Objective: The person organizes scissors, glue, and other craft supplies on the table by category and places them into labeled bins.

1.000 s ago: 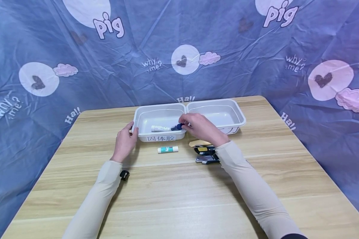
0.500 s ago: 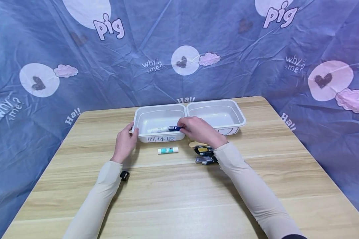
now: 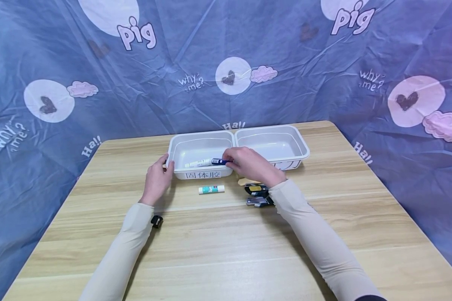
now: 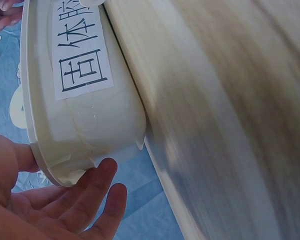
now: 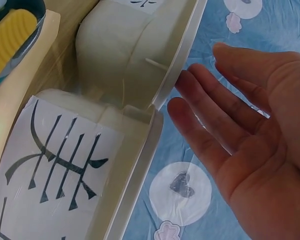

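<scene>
My left hand (image 3: 159, 179) grips the left corner of a white plastic bin (image 4: 55, 130), thumb at the rim and fingers against the end wall. A paper label (image 4: 82, 45) is on the bin's front. Inside lie a white stick (image 3: 197, 163) and a dark blue stick (image 3: 218, 161), almost end to end. Over the bin's right end, my right hand (image 3: 250, 162) has its fingertips right at the blue stick's end. In the right wrist view its fingers are loosely bent beside the rim with nothing visible between them; I cannot tell whether it pinches the stick.
A second white bin (image 3: 275, 146) stands against the first on its right. In front lie a turquoise-and-white glue stick (image 3: 211, 189), a utility knife (image 3: 255, 189), a stapler (image 3: 257, 202) and a pale wooden-looking piece (image 3: 245, 181). Patterned blue cloth hangs behind the table (image 3: 226, 251).
The dark blue stick, tilted a second ago, now lies level, and the white stick has slid left. My right hand dropped slightly. My left hand stays at the bin's corner.
</scene>
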{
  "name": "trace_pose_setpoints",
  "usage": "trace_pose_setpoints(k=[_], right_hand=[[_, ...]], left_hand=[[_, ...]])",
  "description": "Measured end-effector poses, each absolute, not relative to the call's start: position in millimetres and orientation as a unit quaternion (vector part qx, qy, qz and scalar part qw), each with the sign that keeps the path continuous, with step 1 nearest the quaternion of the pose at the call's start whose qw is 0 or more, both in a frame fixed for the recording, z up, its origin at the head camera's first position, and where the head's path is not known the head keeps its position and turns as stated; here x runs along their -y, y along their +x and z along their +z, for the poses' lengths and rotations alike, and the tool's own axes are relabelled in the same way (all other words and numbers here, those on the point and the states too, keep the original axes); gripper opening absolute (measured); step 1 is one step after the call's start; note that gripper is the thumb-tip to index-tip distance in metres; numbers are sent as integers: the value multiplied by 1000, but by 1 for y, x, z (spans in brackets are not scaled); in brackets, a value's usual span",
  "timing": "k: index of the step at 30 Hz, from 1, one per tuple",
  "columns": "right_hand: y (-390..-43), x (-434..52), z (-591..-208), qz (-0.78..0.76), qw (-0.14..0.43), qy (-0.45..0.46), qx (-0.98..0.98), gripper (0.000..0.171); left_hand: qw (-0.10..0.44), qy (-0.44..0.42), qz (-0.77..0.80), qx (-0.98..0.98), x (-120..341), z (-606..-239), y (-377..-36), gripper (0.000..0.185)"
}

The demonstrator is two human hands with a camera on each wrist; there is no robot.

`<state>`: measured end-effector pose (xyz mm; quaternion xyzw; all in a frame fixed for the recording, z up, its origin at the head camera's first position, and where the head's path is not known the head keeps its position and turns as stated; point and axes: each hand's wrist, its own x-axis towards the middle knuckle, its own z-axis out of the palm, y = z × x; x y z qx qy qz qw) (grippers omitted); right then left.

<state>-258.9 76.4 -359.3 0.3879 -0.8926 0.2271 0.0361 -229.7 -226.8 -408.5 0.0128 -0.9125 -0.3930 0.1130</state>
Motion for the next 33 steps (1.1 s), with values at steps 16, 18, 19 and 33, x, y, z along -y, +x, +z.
trace_pose_setpoints(k=[16,18,19,33], right_hand=[[-248,-62,-361,204,52,420,883,13],[-247,-59,-363,201,49,425,881,13],[-246,-58,-364,201,46,426,881,13],[-242,-48,-375,161,19,435,886,12]], left_hand=[[113,11,-394,912,227,-409,-231,52],[112,12,-393,913,226,-409,-231,53],[112,13,-392,913,226,-409,-231,53],[106,14,-393,913,226,-408,-230,54]])
